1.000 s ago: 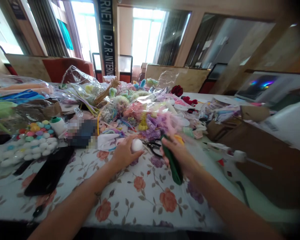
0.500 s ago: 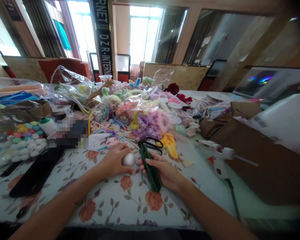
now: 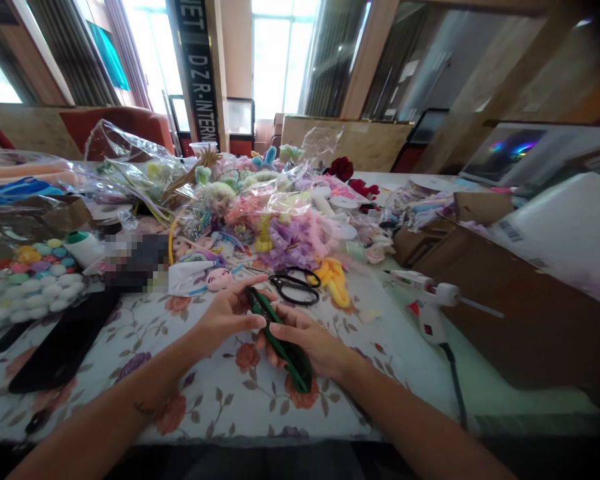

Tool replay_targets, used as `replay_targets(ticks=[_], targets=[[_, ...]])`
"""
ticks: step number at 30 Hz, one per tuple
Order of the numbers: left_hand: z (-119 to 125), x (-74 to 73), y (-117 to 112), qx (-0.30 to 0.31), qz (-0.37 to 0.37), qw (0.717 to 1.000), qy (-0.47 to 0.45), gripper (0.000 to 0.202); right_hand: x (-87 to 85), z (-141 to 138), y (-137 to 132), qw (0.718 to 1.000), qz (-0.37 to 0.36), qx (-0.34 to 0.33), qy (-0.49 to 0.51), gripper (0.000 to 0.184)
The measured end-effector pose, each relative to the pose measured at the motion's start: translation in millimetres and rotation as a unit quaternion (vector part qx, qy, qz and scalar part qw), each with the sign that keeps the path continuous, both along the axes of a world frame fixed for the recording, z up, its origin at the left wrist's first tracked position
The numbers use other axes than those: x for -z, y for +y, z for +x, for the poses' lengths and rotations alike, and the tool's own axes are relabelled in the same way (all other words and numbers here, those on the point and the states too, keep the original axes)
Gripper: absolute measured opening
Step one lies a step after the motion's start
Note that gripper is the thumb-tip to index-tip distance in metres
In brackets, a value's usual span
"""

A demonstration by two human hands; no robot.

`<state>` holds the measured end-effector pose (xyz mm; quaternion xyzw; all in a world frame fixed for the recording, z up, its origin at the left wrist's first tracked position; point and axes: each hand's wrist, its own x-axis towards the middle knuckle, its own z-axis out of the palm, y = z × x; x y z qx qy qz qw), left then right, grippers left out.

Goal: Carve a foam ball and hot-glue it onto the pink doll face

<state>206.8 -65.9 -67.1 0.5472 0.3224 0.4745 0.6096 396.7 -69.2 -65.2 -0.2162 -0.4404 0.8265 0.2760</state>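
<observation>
My right hand [image 3: 307,337] is closed around a long green and black tool [image 3: 297,373] that looks like a box cutter. Its thumb lies along the tool's top. At the tool's far end, my left hand [image 3: 225,317] grips with its thumb on the near side and fingers reaching around behind. The white ball seen before is hidden now. Just beyond the hands lie black-handled scissors [image 3: 297,287]. A small doll face [image 3: 219,279] with pink eyes rests beyond my left hand, beside a white piece [image 3: 187,277]. Yellow fuzzy strips [image 3: 334,281] lie right of the scissors.
A white glue gun [image 3: 433,313] with its cord stands on the right, before a brown cardboard box [image 3: 520,307]. Left are a black phone-like slab [image 3: 67,347], white pom-poms [image 3: 45,293] and a thread cone [image 3: 84,248]. Plastic-wrapped craft materials [image 3: 285,200] heap across the back.
My left hand has moved onto the tool's far end, and the white ball it held has gone out of sight. The tool in my right hand has shifted left. The view has moved slightly.
</observation>
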Motion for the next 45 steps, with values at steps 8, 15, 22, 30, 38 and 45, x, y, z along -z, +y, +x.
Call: replay_targets(ticks=[8,15,22,30,38,45], targets=[[-19.3,-4.1,19.1,-0.155,-0.044,0.983,-0.093,0.074,3.8,9.2,11.0,0.999,-0.013,0.047,0.003,0.037],[-19.0,-7.9,16.9,-0.121,-0.051,0.987,-0.089,0.081,7.1,15.3,8.9,1.0,0.002,-0.003,-0.004,0.032],[-15.1,-4.2,14.1,-0.094,-0.062,0.989,-0.094,0.09,12.3,9.3,5.7,0.998,0.01,0.025,-0.062,0.033],[-10.3,-3.8,10.1,-0.084,-0.085,0.986,-0.114,0.093,11.5,7.5,0.7,0.994,0.025,0.046,-0.1,0.039],[-10.2,-2.2,9.1,-0.071,-0.086,0.989,-0.093,0.101,11.8,5.3,0.1,0.991,0.038,0.058,-0.114,0.041],[-5.1,1.4,8.4,-0.053,-0.077,0.993,-0.068,0.098,10.1,3.7,-1.1,0.993,0.022,0.049,-0.109,0.04]])
